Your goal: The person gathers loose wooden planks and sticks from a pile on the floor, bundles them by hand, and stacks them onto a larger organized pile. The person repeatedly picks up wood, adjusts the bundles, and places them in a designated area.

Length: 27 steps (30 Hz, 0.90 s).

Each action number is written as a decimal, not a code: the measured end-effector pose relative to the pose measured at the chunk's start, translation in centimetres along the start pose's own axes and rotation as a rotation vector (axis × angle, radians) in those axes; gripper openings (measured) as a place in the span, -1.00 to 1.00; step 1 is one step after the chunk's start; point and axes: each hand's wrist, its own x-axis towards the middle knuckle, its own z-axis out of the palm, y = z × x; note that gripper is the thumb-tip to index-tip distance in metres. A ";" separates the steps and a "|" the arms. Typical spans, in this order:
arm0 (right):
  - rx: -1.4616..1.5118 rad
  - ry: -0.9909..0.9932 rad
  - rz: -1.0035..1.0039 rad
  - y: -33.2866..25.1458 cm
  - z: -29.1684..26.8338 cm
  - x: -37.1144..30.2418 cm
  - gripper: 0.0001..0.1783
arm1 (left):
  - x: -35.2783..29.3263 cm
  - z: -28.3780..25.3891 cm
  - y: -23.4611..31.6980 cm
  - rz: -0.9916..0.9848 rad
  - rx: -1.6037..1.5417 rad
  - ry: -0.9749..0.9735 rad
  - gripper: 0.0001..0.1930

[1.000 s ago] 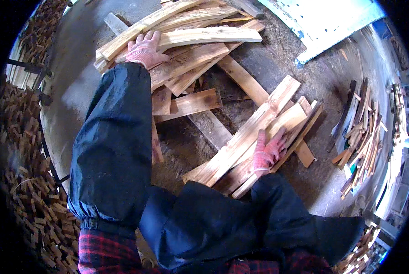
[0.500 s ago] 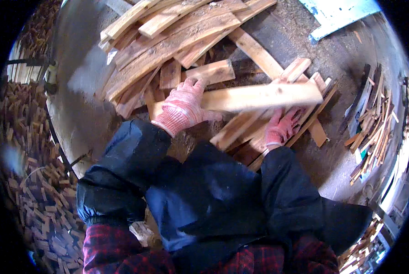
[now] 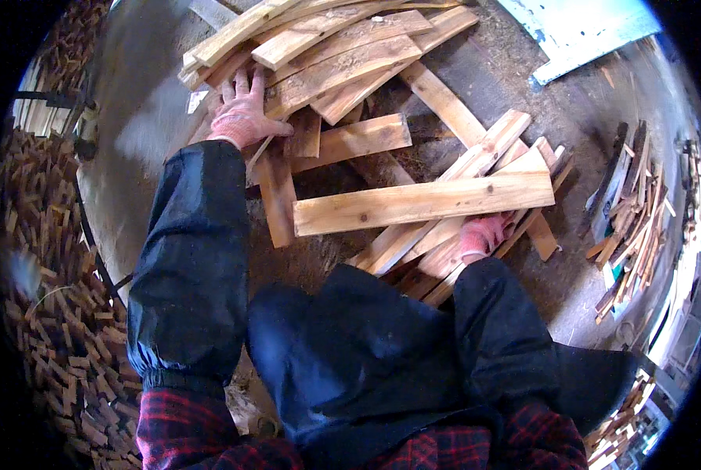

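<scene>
Lays the left hand (image 3: 243, 113) flat against the left ends of a pile of boards (image 3: 343, 74), near the far left corner of the floor (image 3: 503, 70), with fingers and thumb spread wide and without closing on any piece. Tucks the right hand (image 3: 482, 236) just below the right half of a pale knotted board (image 3: 421, 201), over a stack of planks (image 3: 393, 244). Cannot tell its opening or hold, with most of the fingers hidden by wood.

Has the pale knotted board slanting across the stack of planks, with its right half over them and its left end jutting out toward the floor's left edge. Between pile and stack, has a short crosswise plank (image 3: 358, 142); just below the left hand, a narrow piece (image 3: 276, 192) pointing toward the floor's near edge.

Wears pink gloves, dark sleeve covers (image 3: 190, 258), a dark apron (image 3: 366, 337) and a red-and-black checked shirt (image 3: 182, 423). Toward the floor's right edge, has a heap of thin sticks (image 3: 632, 227); at the far right corner, a whitish panel (image 3: 597, 35); beyond the left edge, a great mass of wood scraps (image 3: 76, 352).
</scene>
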 end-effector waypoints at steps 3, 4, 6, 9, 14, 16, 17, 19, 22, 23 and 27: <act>-0.019 -0.015 -0.001 0.2 0.4 0.2 -0.14 | 0.9 -1.0 0.1 0.041 0.018 -0.059 0.29; -0.022 -0.017 -0.003 0.2 0.6 0.2 -0.14 | 1.3 -1.3 0.3 0.032 0.114 -0.033 0.27; -0.028 -0.025 -0.004 0.1 0.7 0.2 -0.14 | 2.0 -2.3 0.0 0.053 0.082 -0.110 0.23; -0.040 -0.042 0.001 -0.3 0.5 0.1 -0.15 | 2.1 -3.4 -0.6 -0.020 -0.119 -0.163 0.11; -0.072 -0.086 0.017 -0.5 0.1 -0.1 -0.15 | 0.5 -3.7 -0.3 -0.094 -0.312 -0.095 0.01; -0.074 -0.093 0.017 -0.2 0.5 -0.1 -0.15 | 0.2 -3.5 0.5 -0.084 -0.305 -0.063 -0.01; -0.049 -0.079 0.005 -0.1 0.9 -0.1 -0.15 | 0.2 -3.5 0.9 -0.067 -0.310 -0.042 -0.01; -0.003 -0.056 -0.001 0.2 1.8 0.2 -0.14 | 0.3 -3.2 2.2 -0.026 -0.328 -0.123 -0.05; 0.106 -0.056 -0.013 0.2 3.2 0.5 -0.13 | -0.4 -2.1 4.7 -0.220 -0.537 -0.350 -0.15; 0.161 -0.048 -0.013 0.1 3.4 0.6 -0.13 | -1.0 -1.8 5.5 -0.193 -0.685 -0.351 -0.18; 0.144 0.531 -0.205 0.2 2.4 0.1 -0.11 | -4.4 -1.4 8.5 -0.123 -1.047 -0.285 -0.30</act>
